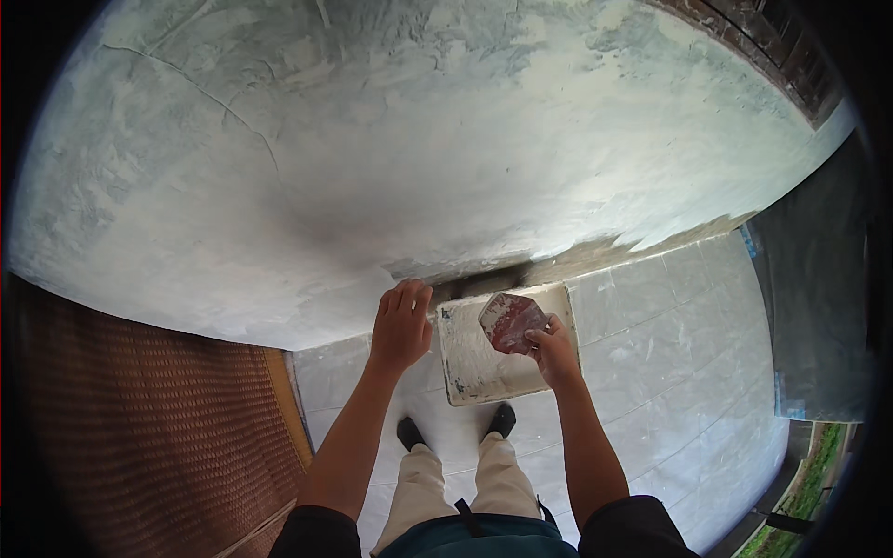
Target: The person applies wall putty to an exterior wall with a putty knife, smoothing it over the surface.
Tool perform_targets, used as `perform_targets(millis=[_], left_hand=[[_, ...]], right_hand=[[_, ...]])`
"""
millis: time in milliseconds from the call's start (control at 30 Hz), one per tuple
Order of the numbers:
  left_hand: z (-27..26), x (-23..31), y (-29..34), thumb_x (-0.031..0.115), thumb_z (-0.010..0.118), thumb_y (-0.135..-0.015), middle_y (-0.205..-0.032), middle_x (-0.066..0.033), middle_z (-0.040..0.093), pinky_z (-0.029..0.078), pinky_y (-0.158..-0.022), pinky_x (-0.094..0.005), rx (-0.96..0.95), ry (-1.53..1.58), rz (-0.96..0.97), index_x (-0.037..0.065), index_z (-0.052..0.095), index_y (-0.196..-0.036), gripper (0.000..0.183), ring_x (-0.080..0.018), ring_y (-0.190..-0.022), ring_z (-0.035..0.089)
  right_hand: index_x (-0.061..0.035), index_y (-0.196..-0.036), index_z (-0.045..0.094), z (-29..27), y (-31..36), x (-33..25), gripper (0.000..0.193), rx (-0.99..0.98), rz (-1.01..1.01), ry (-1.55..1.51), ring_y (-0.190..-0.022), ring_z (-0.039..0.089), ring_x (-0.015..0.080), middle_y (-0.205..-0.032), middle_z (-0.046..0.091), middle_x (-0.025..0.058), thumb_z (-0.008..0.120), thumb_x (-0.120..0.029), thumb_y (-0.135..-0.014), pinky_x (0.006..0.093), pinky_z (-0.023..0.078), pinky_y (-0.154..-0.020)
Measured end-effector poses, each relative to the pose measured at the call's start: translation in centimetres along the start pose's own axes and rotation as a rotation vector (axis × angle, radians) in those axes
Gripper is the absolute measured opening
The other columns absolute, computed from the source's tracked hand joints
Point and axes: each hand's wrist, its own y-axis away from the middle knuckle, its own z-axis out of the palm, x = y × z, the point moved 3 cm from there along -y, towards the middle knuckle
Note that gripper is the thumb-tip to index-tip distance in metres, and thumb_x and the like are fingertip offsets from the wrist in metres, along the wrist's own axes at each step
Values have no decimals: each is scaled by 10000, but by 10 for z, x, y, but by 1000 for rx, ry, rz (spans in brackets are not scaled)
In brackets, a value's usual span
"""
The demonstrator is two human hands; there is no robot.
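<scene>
Grey and white plaster is spread over the big wall (391, 158), and thin cracks can be seen in it near the top left. Below the wall, a floor of pale tiles (670, 335) is covered with a clear sheet. At the foot of the wall, a flat white board (470, 367) is seen, smeared with white paste and marked with dark specks along its left edge. The left hand (402, 325) is laid on the left edge of that board, with the fingers bent over it, so the board seems to be gripped there, close to the bottom of the wall. The right hand (553, 352) is closed around the handle of a putty knife (510, 322). The wide blade of the knife is stained red and white, and it is held just above the right part of the board. Two dark shoes (456, 428) are planted on the tiles just below the board, and light trousers (456, 493) are seen under them. A brown woven mat (139, 418) is found on the left side. A dark sheet (819, 307) is hung on the right, and a bit of green grass (809, 493) is seen in the lower right corner.
</scene>
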Motion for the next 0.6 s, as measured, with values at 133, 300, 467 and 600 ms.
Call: perform_targets(millis=[133, 300, 467, 600], left_hand=[[-57, 1, -39, 65, 607, -725, -1270, -127, 515, 372, -1047, -453, 116, -83, 67, 40, 544, -1206, 486, -303, -1271, 458], [-129, 3, -86, 72, 611, -718, -1283, -128, 514, 359, -1059, -457, 268, -162, 148, 33, 559, -1194, 480, -304, -1276, 456], [-185, 13, -120, 92, 602, -737, -1287, -132, 523, 365, -1055, -459, 399, -209, 228, 28, 581, -1174, 442, -309, -1264, 465], [-227, 15, -138, 114, 597, -754, -1280, -126, 532, 373, -1050, -460, 492, -288, 281, 36, 594, -1157, 410, -303, -1251, 472]], right_hand=[[36, -1187, 492, 25, 15, -47, 352, -53, -120, -19, -955, 672, 245, -1071, 625, 133, 556, 47, -841, 376, 600, -840], [64, -1156, 539, 57, 26, -112, 295, -171, -309, -104, -947, 685, 261, -1064, 648, 164, 541, 62, -861, 383, 609, -840], [35, -1108, 560, 91, 37, -176, 244, -179, -467, -182, -941, 691, 281, -1041, 657, 146, 519, 64, -870, 446, 604, -856], [11, -1056, 597, 132, 61, -227, 171, -196, -605, -149, -840, 675, 184, -955, 666, 97, 555, 28, -891, 365, 598, -783]])
